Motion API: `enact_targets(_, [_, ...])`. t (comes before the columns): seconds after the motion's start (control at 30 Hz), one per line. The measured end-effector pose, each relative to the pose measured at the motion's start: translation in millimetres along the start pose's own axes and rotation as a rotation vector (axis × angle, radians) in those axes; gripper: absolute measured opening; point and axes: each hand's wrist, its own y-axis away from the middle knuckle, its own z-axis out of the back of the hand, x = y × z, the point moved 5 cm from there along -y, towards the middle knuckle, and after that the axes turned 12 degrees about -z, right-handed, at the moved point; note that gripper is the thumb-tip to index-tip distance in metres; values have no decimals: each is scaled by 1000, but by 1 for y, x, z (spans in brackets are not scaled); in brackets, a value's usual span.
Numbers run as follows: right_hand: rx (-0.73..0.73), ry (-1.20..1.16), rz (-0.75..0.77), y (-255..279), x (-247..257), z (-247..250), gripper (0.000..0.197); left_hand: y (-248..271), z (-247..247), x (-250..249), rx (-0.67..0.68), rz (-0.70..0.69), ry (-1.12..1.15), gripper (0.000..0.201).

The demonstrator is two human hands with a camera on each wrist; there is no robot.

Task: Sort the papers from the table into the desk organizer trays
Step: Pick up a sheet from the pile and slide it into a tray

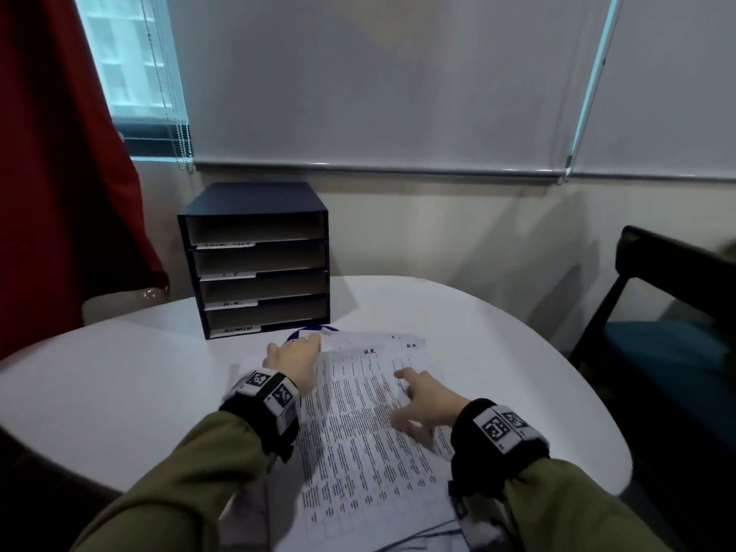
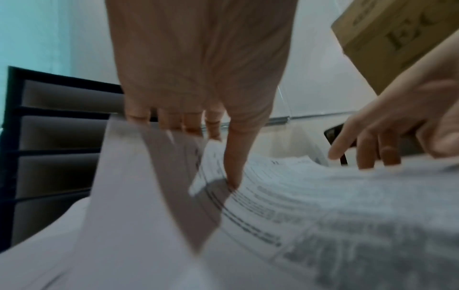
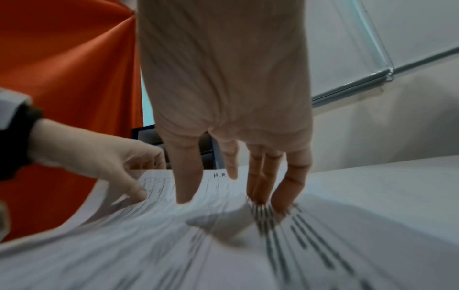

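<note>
A stack of printed papers lies on the white round table in front of me. The top sheet is marked "H.R." at its far edge. My left hand pinches that sheet's far left corner, thumb on top and fingers curled under the lifted edge. My right hand rests on the sheet with straight, spread fingers pressing the paper. The dark blue desk organizer stands behind the papers with several labelled open trays, all looking bare.
A dark chair with a blue seat stands to the right of the table. A red curtain hangs on the left. A cardboard box shows in the left wrist view. A blue round item peeks from under the papers.
</note>
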Motion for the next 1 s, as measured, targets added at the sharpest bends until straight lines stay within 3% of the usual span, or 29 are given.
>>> enact_targets(0.13, [41,-490,-100,-6,-8,26,33,10,5,-5,-50,-137,539,6])
enact_targets(0.2, [30,-467,-105,-13,-11,29,23,13,2,-10,-37,-207,562,5])
enact_targets(0.3, [42,-362,-135,-21,-16,20,10,6,-9,-11,-2,-189,477,11])
enact_targets(0.43, [51,-265,-183,-27,-19,9,10,-16,-25,5,86,-63,335,42])
enact_targets(0.5, [42,-250,-188,-25,-16,8,17,-21,-25,8,115,-35,315,48])
enact_targets(0.73, [-19,-396,-239,-33,-22,27,15,-23,-6,24,-63,-54,354,26])
enact_targets(0.9, [-34,-387,-252,-43,-28,30,14,-11,0,25,81,-147,422,14])
enact_targets(1.0, [12,-397,-265,-41,-29,21,15,-1,-5,26,230,-98,576,3])
